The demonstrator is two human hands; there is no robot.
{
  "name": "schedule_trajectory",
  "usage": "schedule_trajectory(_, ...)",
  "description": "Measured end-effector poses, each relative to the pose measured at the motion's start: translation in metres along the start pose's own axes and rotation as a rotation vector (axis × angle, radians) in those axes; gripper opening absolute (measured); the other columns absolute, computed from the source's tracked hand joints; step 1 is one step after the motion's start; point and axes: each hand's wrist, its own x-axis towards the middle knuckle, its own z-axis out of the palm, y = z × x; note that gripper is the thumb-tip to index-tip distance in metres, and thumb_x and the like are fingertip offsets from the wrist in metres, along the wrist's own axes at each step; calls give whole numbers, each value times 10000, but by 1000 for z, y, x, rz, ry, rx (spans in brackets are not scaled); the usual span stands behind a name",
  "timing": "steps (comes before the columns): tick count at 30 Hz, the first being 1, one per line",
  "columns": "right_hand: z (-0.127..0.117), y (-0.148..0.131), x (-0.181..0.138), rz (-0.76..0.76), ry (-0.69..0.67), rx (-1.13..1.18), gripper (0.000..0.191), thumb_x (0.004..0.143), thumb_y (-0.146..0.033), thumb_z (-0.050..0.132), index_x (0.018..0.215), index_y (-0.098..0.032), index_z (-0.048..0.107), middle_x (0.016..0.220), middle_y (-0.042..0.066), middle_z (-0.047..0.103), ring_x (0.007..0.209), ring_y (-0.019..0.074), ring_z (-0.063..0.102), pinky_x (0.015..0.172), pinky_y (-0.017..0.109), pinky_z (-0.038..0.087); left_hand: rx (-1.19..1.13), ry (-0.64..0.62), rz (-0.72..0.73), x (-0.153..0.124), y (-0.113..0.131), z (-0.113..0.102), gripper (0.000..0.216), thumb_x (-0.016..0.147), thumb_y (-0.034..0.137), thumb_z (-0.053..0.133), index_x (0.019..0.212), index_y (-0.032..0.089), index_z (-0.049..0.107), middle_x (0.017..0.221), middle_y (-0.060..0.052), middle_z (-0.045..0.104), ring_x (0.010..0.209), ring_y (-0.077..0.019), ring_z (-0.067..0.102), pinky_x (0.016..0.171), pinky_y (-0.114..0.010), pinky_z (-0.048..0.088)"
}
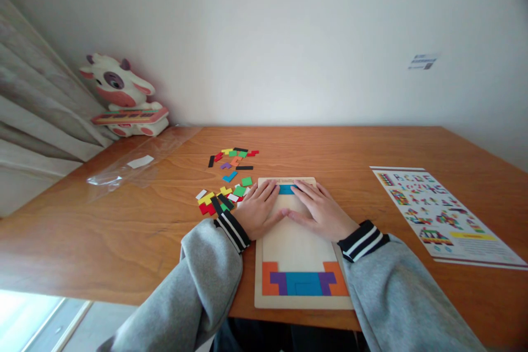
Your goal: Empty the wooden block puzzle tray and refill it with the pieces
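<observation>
Directly under fingers (pixel 268 197): board (pixel 299 245) (wooden).

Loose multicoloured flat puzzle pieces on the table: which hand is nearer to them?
Left. The left hand is beside the pieces; the right hand is farther right, over the pale wooden board.

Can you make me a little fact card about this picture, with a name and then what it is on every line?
Board: pale, lying on the brown table
Near end: blue pieces, purple pieces and orange pieces
Left grip: open, over the board's upper left
Right grip: open, over its upper right
Between fingertips: blue strip
Loose pieces: many colours, left of the board
Right side: printed sheet
Back left: cow toy with keyboard
</observation>
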Motion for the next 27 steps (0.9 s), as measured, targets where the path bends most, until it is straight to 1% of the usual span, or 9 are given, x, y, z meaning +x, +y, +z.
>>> schedule_trajectory(4, 3, 2, -1, -8, 22, 13, 731, 935, -658, 420, 1428, -125, 506, 1528, 177, 431, 1420, 319, 401, 1167, 571, 300, -9, -36, -15, 0, 2, -3, 692, 1006, 591, 253, 1474, 102, 393, 1575, -169, 341, 1482, -299, 277, 1196, -521, 281)
schedule_trajectory(7, 5, 4, -1, -15, 30, 24, 723, 931, -656, 432, 1431, -139, 503, 1530, 173, 428, 1423, 321, 396, 1166, 579, 296, -21, -41, -22, 0, 3, -5, 689, 1005, 586, 264, 1475, 99, 390, 1575, -170, 341, 1479, -305, 284, 1198, -525, 276)
schedule_trajectory(12, 6, 6, -1, -28, 36, 24, 713, 935, -651, 426, 1425, -140, 508, 1524, 164, 442, 1425, 307, 394, 1171, 560, 300, -29, 12, -18, -1, 3, -3, 663, 1002, 584, 281, 1452, 119, 424, 1555, -166, 382, 1470, -301, 306, 1184, -533, 297)
schedule_trajectory(15, 7, 6, -1, -21, 46, 34, 719, 932, -654, 431, 1424, -135, 507, 1518, 166, 450, 1419, 301, 402, 1172, 553, 304, -30, 15, -22, -2, 3, -1, 659, 1005, 574, 285, 1447, 108, 431, 1556, -169, 379, 1471, -305, 303, 1189, -527, 291)
schedule_trajectory(21, 9, 10, -2, -4, 74, 141, 652, 947, -606, 453, 1449, -191, 475, 1516, 145, 459, 1416, 298, 408, 1177, 583, 280, -50, 83, -37, 0, 0, 1, 614, 1013, 536, 308, 1434, 111, 443, 1540, -171, 406, 1459, -307, 327, 1207, -531, 257)
schedule_trajectory(24, 8, 13, -1, 21, 120, 226, 573, 975, -542, 438, 1432, -200, 489, 1495, 133, 488, 1397, 285, 435, 1171, 567, 313, -86, 146, -36, 3, -1, -2, 529, 1012, 482, 362, 1404, 146, 477, 1506, -151, 460, 1421, -293, 393, 1192, -518, 302)
schedule_trajectory(27, 7, 16, 1, 28, 189, 290, 479, 994, -472, 433, 1375, -204, 541, 1441, 127, 543, 1356, 267, 481, 1148, 519, 377, -110, 212, -45, 5, -5, -8, 437, 997, 436, 429, 1339, 184, 531, 1430, -132, 542, 1327, -279, 498, 1118, -495, 415)
